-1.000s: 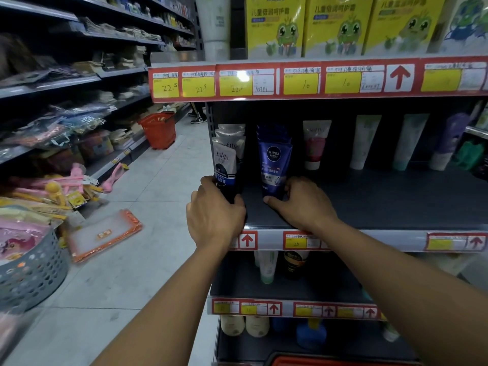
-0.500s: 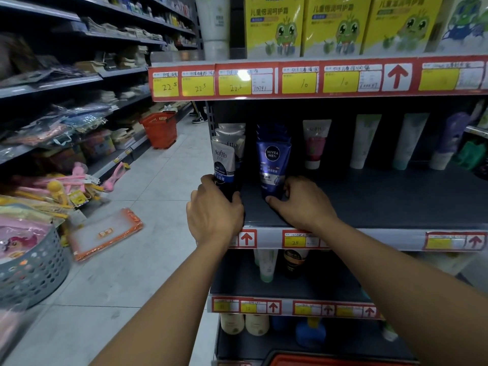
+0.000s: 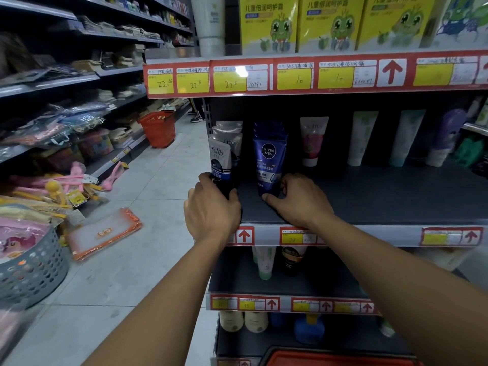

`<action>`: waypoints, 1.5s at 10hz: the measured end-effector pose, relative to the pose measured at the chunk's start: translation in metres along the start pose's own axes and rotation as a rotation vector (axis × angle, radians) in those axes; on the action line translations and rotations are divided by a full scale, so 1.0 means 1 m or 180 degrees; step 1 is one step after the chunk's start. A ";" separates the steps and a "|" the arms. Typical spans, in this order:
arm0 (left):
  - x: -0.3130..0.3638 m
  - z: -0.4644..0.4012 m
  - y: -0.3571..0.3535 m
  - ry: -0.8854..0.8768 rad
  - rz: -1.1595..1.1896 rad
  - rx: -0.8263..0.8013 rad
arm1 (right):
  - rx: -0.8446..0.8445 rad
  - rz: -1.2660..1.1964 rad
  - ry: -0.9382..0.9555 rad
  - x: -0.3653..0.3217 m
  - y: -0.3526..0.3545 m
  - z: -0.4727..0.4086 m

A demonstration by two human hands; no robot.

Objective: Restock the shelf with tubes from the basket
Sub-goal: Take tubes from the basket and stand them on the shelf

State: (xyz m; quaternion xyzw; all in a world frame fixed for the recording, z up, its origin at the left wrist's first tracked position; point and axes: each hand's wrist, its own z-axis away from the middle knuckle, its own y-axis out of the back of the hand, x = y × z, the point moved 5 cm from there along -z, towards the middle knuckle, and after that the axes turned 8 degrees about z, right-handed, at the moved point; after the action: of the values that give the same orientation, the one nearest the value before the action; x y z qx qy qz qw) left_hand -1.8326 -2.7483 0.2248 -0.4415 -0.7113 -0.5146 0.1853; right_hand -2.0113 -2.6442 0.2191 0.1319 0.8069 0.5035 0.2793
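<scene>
two tube rows at shelf (image 3: 369, 196) left end: softto tubes (image 3: 220, 159) leftmost, nivea tubes (image 3: 269, 157) right beside; more tubes (image 3: 314, 141) further right at back.

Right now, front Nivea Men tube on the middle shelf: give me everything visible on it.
The Nivea Men tube is a dark blue, glossy squeeze tube, plastic by its look, with a round navy logo and white print below. It stands upright, cap down, flat crimped end up, at the front of a row of matching blue tubes on the dark shelf. The right hand wraps its base, thumb in front, fingers at its right side. Its cap is hidden by that hand.
</scene>
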 end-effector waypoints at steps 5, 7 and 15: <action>-0.003 -0.003 -0.003 -0.0020 -0.0032 0.0021 | 0.0028 0.0075 -0.0024 0.000 0.001 0.001; -0.005 -0.003 -0.004 -0.0041 -0.0058 0.0031 | 0.0009 0.0096 -0.0049 0.000 0.000 0.001; 0.008 0.052 0.038 -0.0833 -0.0171 -0.0063 | 0.0776 0.0362 0.0275 0.028 0.036 0.080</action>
State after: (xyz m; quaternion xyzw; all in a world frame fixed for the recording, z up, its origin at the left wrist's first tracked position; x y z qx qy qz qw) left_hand -1.7954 -2.6952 0.2311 -0.4874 -0.7358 -0.4645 0.0727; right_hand -1.9895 -2.5547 0.2149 0.1885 0.8646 0.4220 0.1972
